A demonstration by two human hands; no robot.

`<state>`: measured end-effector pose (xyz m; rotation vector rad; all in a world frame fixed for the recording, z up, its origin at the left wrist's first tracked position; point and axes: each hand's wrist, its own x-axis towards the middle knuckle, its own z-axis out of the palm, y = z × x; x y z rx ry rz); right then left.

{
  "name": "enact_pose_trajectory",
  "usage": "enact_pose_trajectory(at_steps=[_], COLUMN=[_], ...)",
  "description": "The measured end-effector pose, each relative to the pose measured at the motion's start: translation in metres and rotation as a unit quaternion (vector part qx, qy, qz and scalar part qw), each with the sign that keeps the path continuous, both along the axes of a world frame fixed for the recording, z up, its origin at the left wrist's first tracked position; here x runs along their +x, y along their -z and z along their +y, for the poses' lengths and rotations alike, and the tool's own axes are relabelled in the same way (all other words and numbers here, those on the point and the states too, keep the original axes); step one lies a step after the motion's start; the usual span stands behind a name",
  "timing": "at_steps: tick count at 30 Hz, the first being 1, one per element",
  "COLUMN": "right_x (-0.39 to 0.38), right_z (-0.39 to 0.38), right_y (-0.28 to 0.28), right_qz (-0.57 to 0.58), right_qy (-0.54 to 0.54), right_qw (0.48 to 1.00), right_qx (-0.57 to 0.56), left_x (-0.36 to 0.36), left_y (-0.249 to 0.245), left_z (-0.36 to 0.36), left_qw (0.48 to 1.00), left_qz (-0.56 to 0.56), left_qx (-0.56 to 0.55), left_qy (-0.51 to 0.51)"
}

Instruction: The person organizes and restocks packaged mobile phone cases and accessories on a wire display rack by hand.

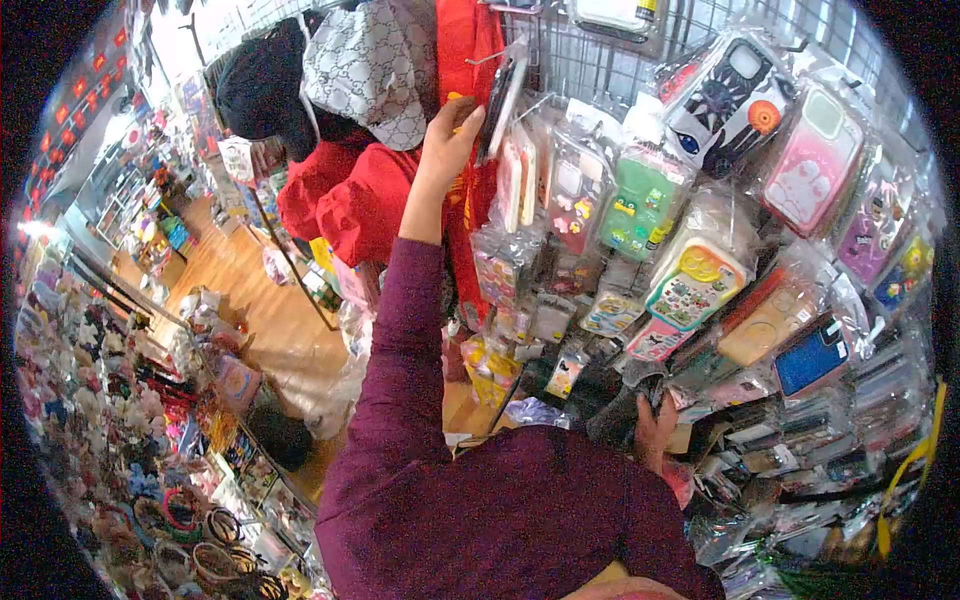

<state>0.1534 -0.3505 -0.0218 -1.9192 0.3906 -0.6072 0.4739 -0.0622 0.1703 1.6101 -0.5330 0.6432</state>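
Observation:
My left hand (452,140) is raised at the upper middle, beside a packaged phone case (503,105) hanging on the wire rack. Its fingers are bent at the case's left edge, against a red cloth strip (470,50); whether they grip the case I cannot tell. Lower right, my right hand (656,425) has its fingers around a dark grey cloth (622,412), close to the lower hanging packets. Between the hands hang a green phone case (637,205) and a white case with colourful stickers (700,275), both in clear plastic.
Caps, one black (265,90) and one grey patterned (365,70), hang at upper left above red hats (365,200). A wire grid (800,25) backs the cases. Hair accessories (110,400) crowd the lower left beside the wooden floor (290,355).

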Motion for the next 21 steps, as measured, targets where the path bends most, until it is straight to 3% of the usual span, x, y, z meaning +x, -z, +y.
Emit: enact_pose_trajectory(at_steps=[2, 4, 7, 11, 13, 14, 16, 18, 19, 21], right_x=[-0.005, -0.010, -0.006, -0.014, -0.011, -0.009, -0.006, 0.000, 0.004, 0.009], right_z=[0.002, 0.001, -0.017, -0.008, -0.006, -0.003, 0.002, -0.002, -0.003, 0.001], right_y=[-0.005, -0.009, 0.023, 0.014, 0.018, 0.012, -0.003, 0.002, 0.001, -0.004], right_qz=[0.014, 0.037, 0.036, 0.016, 0.018, 0.018, -0.002, -0.016, -0.030, -0.025], right_qy=[0.045, 0.036, 0.063, 0.066, 0.131, 0.131, 0.074, 0.046, 0.020, 0.004], right_qw=[0.998, 0.995, 0.997, 0.996, 0.987, 0.987, 0.997, 0.999, 0.999, 1.000], right_qx=[-0.035, 0.083, -0.006, 0.062, -0.095, -0.093, 0.022, -0.005, -0.034, -0.018], left_x=[0.006, 0.008, 0.014, 0.029, 0.025, 0.019, 0.009, 0.002, 0.000, -0.005], left_y=[-0.013, -0.021, -0.018, -0.015, -0.018, -0.021, -0.026, -0.028, -0.028, -0.028], left_z=[-0.007, -0.013, -0.020, -0.016, -0.015, -0.015, -0.012, -0.007, -0.005, 0.001], left_qw=[1.000, 0.993, 0.994, 0.988, 0.985, 0.988, 0.992, 0.983, 0.982, 0.953], left_qz=[-0.007, 0.104, 0.097, 0.145, 0.163, 0.143, 0.122, -0.002, -0.003, -0.071], left_qx=[0.006, 0.031, 0.013, 0.005, -0.012, -0.014, -0.015, 0.103, 0.103, 0.139], left_qy=[0.003, 0.042, 0.054, 0.056, 0.056, 0.049, 0.041, -0.155, -0.157, -0.258])
